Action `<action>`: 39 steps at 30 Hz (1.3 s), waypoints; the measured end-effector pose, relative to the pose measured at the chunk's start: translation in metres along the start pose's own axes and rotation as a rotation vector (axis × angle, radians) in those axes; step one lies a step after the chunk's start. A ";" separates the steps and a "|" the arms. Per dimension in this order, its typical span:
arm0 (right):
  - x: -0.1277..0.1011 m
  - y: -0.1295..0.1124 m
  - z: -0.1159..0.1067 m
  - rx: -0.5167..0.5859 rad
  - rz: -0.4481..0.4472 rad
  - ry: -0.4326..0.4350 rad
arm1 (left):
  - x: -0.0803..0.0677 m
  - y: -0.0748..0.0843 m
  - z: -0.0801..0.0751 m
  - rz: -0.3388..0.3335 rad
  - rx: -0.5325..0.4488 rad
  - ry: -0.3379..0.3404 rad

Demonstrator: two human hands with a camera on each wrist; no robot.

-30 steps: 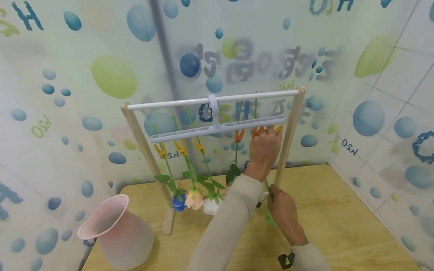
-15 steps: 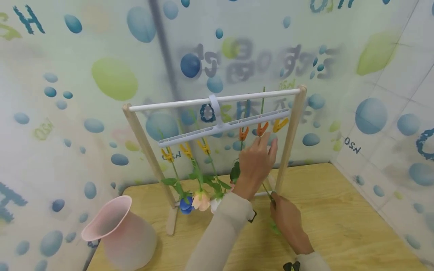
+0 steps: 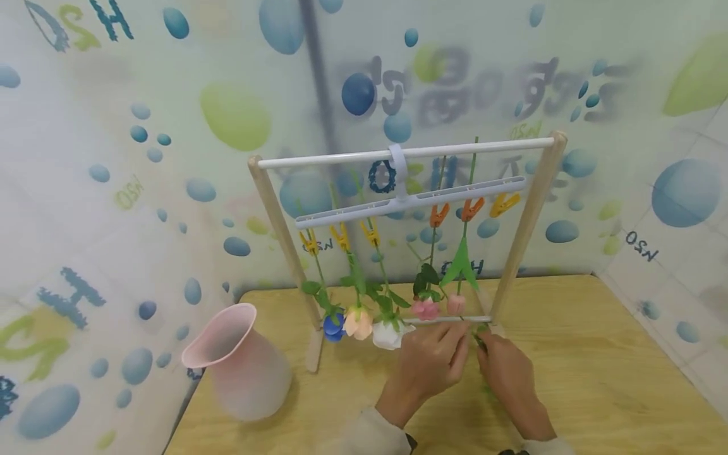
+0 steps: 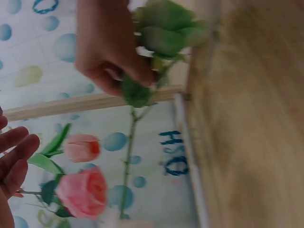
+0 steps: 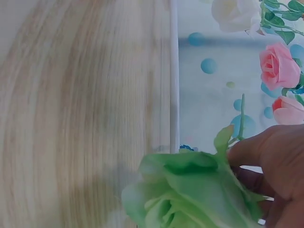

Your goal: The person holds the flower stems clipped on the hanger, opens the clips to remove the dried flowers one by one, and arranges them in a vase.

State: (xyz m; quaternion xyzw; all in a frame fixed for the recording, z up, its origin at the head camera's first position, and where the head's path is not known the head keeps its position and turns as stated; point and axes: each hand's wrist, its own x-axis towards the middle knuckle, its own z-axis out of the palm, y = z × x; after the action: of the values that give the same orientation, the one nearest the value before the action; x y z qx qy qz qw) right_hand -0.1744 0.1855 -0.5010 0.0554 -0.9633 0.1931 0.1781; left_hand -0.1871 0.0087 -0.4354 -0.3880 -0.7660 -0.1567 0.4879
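Observation:
My right hand pinches the stem of a green rose just beside its bloom, above the table. The bloom points down in the head view, mostly hidden by my hands. My left hand is close to that stem; its fingers look relaxed and apart from the rose in the left wrist view. A grey-white hanger hangs tilted above, with a yellow clip at its right end holding nothing. Orange clips beside it hold a pink tulip and a pink rose upside down.
Yellow clips on the hanger's left half hold blue, peach and white flowers. A wooden rack with a white bar bears the hanger. At left stands a pink vase on the wooden table.
My left hand has left the yellow clip at the hanger's right end and come down beside my right hand. The right hand keeps its hold on the green rose. The head view has shifted right.

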 end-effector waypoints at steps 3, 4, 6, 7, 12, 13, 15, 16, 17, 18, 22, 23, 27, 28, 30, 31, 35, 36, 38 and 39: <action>-0.003 0.001 -0.002 -0.004 -0.003 -0.008 | -0.019 0.001 0.004 -0.033 0.032 -0.037; -0.004 0.001 -0.003 -0.005 -0.001 -0.011 | -0.025 0.001 0.004 -0.040 0.042 -0.046; -0.006 0.002 -0.005 -0.007 -0.002 -0.013 | -0.036 0.001 0.005 -0.051 0.059 -0.069; -0.007 0.003 -0.006 -0.013 -0.002 -0.011 | -0.040 0.000 0.005 -0.053 0.063 -0.083; -0.012 0.008 -0.010 -0.031 -0.015 0.013 | -0.056 0.002 0.007 -0.061 0.035 -0.222; -0.013 0.009 -0.011 -0.030 -0.014 0.010 | -0.057 0.002 0.008 -0.055 0.038 -0.247; -0.017 0.011 -0.012 -0.026 -0.013 0.011 | -0.060 0.003 0.010 -0.040 0.050 -0.282; -0.018 0.011 -0.013 -0.026 -0.009 0.011 | -0.061 0.004 0.011 -0.028 0.057 -0.292; -0.020 0.012 -0.013 -0.028 -0.009 0.008 | -0.062 0.005 0.013 -0.016 0.063 -0.298; -0.022 0.012 -0.013 -0.028 -0.010 0.005 | -0.063 0.006 0.013 -0.008 0.067 -0.308; -0.028 0.013 -0.013 -0.054 -0.037 -0.012 | -0.066 0.009 0.016 -0.003 0.073 -0.370; -0.029 0.013 -0.013 -0.062 -0.048 -0.020 | -0.066 0.010 0.017 -0.006 0.076 -0.391; -0.034 0.014 -0.013 -0.115 -0.099 -0.037 | -0.068 0.011 0.018 -0.014 0.109 -0.464; -0.035 0.014 -0.014 -0.128 -0.110 -0.035 | -0.068 0.012 0.019 -0.012 0.115 -0.481; -0.036 0.013 -0.014 -0.148 -0.130 -0.028 | -0.068 0.013 0.021 -0.007 0.124 -0.515; -0.036 0.013 -0.014 -0.153 -0.136 -0.024 | -0.068 0.013 0.022 -0.006 0.126 -0.534; -0.036 0.010 -0.017 -0.153 -0.142 -0.005 | -0.068 0.017 0.028 -0.017 0.126 -0.585; -0.036 0.010 -0.017 -0.151 -0.141 0.000 | -0.068 0.018 0.029 -0.024 0.127 -0.588; -0.035 0.009 -0.019 -0.148 -0.136 0.007 | -0.069 0.020 0.031 -0.030 0.133 -0.578; -0.035 0.008 -0.019 -0.145 -0.134 0.010 | -0.069 0.020 0.032 -0.030 0.139 -0.569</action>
State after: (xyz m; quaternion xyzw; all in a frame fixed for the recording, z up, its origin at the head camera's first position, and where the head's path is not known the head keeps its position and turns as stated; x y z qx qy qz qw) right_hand -0.1373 0.2020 -0.4997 0.1056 -0.9680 0.1107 0.1990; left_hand -0.1762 0.0108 -0.5134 -0.3706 -0.8866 0.0038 0.2767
